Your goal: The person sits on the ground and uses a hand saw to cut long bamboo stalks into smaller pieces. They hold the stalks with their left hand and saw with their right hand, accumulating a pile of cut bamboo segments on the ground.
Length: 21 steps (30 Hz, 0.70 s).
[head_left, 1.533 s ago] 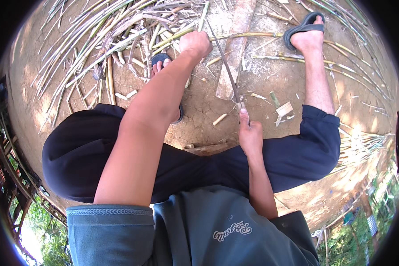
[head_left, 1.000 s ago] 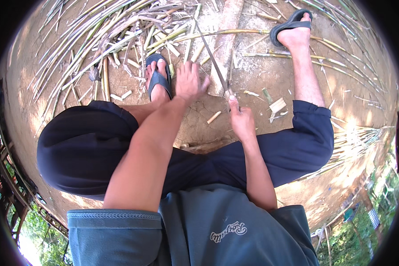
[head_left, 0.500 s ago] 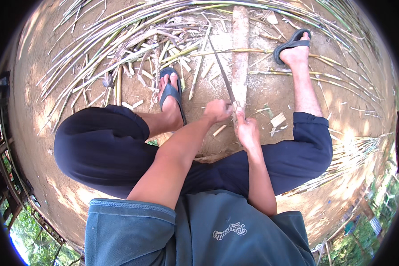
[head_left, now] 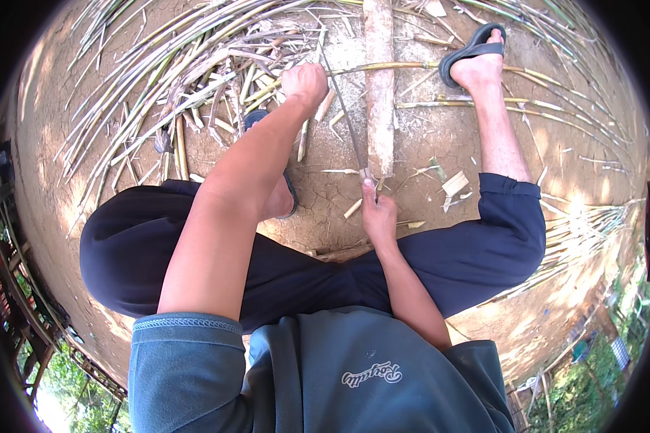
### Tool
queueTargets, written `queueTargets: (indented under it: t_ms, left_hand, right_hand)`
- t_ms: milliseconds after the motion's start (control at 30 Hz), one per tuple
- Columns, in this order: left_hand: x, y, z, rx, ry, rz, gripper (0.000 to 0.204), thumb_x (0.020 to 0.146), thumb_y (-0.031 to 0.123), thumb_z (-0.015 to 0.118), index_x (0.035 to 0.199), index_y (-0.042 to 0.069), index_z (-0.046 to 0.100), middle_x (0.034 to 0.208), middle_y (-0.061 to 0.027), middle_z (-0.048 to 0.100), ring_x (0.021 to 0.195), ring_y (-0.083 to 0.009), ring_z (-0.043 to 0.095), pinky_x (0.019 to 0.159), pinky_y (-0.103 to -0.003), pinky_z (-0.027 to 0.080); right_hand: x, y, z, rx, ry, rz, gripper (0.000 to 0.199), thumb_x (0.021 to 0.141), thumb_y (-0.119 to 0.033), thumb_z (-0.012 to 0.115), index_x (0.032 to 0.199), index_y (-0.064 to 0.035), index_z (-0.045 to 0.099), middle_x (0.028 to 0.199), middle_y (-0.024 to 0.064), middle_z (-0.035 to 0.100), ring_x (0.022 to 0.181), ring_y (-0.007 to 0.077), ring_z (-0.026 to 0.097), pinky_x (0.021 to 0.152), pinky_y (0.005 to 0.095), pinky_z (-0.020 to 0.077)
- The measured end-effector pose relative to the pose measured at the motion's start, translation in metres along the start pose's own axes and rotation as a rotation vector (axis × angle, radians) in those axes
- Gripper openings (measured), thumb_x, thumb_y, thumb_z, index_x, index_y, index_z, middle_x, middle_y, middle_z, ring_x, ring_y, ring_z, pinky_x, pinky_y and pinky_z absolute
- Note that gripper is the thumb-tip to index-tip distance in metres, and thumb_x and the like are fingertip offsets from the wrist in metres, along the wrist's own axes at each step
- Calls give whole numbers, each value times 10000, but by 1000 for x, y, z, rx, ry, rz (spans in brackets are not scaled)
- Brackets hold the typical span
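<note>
My right hand is closed round the handle of a long, thin, dark saw, with the thumb along the handle. From there the blade slants up and to the left, teeth too small to make out. Farther forward, my left hand is closed over a long yellow-green stalk, its fingers partly hidden beneath it. Across a pale wooden beam lies that stalk, running right toward my right foot. The far part of the blade passes just right of my left hand.
Long cut stalks and short pieces are heaped at the left. Sandalled feet rest either side of the beam. Two stalks extend right. Chips and pale dust litter the soil. Another stalk bundle lies right of my knee.
My left hand has moved from beside the saw handle forward and left onto the stalk. My right hand has shifted slightly left and nearer me with the saw.
</note>
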State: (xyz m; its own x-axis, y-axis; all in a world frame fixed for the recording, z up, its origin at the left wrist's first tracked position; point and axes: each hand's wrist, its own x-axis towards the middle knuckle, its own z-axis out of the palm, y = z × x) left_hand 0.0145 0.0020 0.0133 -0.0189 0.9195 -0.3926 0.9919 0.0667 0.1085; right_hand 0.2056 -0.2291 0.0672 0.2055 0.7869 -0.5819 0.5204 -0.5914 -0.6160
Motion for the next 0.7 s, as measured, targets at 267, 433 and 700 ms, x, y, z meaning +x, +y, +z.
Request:
queueTargets:
  t_ms: [267,433,700]
  left_hand:
    - [4,2,-16,-41,-103,-13,314,854,174,471,1015,4,679,1034,-212,683,975,-329,678,839,-412,535]
    - [1,1,-18,-74,-105,-59,304,852,153,463,1015,21,683,1015,-206,689,953,-331,683,820,-412,540]
    - [5,4,-15,-65,-123,-68,292,841,169,505,989,46,725,1005,-160,710,950,-280,695,797,-390,554]
  right_hand:
    - [-25,-63,-53,-57,-107,114,711,954,-559,460,561,32,508,492,137,453,490,255,477,504,418,371]
    - [-26,-56,-58,-100,-108,79,751,939,-598,440,566,47,539,503,178,494,509,299,530,537,443,406]
    - [53,-78,-13,-143,-63,-6,843,914,-679,381,593,79,560,551,230,537,582,333,586,614,468,455]
